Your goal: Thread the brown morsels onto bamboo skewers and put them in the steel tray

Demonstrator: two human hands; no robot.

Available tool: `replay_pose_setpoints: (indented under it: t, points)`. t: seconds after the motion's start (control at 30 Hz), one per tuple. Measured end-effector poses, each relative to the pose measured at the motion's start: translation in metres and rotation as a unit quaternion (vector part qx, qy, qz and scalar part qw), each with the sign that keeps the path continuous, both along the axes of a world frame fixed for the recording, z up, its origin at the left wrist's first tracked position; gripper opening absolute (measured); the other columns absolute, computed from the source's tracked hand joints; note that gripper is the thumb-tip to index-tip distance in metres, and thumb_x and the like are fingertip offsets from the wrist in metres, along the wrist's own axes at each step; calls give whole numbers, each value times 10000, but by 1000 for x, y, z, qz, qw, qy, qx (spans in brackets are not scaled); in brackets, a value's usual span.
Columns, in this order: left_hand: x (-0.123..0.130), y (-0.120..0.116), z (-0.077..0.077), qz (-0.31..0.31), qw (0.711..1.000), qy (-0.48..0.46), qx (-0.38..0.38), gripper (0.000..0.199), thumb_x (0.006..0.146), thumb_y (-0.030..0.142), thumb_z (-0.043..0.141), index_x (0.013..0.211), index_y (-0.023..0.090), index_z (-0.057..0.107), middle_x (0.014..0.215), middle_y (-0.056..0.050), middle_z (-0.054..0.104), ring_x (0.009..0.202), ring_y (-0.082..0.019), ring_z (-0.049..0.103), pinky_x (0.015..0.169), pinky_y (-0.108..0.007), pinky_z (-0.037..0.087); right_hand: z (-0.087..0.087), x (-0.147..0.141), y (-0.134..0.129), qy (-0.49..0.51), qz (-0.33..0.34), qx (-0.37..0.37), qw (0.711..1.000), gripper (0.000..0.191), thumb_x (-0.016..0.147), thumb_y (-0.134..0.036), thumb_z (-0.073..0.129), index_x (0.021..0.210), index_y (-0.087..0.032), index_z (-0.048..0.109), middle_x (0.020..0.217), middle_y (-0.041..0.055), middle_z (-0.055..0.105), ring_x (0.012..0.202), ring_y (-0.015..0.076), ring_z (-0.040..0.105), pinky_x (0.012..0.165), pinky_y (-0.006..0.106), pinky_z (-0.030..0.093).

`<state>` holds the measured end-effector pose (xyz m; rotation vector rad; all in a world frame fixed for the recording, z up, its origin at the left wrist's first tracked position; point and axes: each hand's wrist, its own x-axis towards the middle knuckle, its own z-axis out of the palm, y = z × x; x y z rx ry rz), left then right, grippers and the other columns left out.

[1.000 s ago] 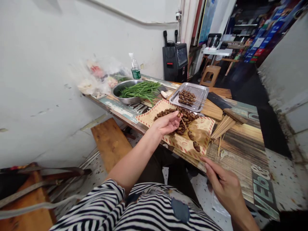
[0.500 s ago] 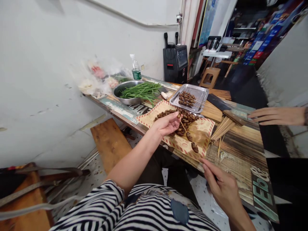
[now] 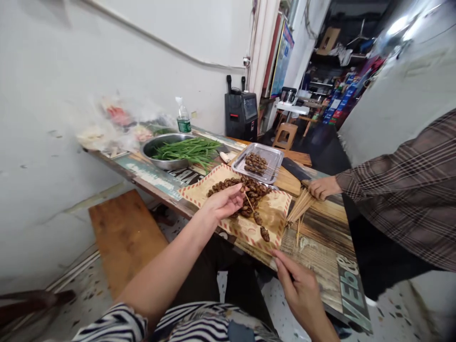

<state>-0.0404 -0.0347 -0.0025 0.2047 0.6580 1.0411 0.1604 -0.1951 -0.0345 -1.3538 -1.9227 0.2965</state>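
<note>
The left hand [image 3: 226,202] pinches a brown morsel [image 3: 242,189] at the tip of a thin skewer [image 3: 250,202], other fingers loosely curled, while the right hand [image 3: 301,284] grips its lower end over the near edge of the table [image 3: 320,251], seemingly to steady it. The brown pile [image 3: 261,190] lies on paper [image 3: 199,190] along that edge, I'd guess for easy reach.
</note>
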Motion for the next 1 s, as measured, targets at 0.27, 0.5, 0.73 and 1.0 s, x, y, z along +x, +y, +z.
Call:
replay_pose_setpoints:
  t: [0.27,0.5,0.73,1.0]
  points:
    - [-1,2,-2,37,999,9,-10,32,753,72,568,775,94,576,739,-77,616,599,-83,572,437,-129,415,3,2,12,20,-52,-31,998,301,859,-298,438,1014,-162,657,934,85,697,819,177,666,711,241,528]
    - [-4,-4,1,35,999,6,10,27,739,64,581,753,88,581,767,-84,621,605,-82,576,435,-126,424,11,8,72,26,-95,-78,992,341,859,-317,384,937,-150,672,842,57,706,727,168,654,637,237,490]
    - [-5,-6,1,34,999,1,16,44,763,58,547,765,80,586,770,-86,618,610,-79,572,431,-123,428,9,7,90,-38,-128,-88,987,332,866,-254,351,925,-175,667,848,52,701,744,161,638,645,216,431]
    - [-4,-6,-1,30,999,4,11,71,785,56,513,765,75,578,796,-95,612,616,-80,570,424,-123,435,12,4,102,-134,-161,-129,969,305,857,-196,368,775,-163,660,756,91,687,706,173,624,594,217,352]
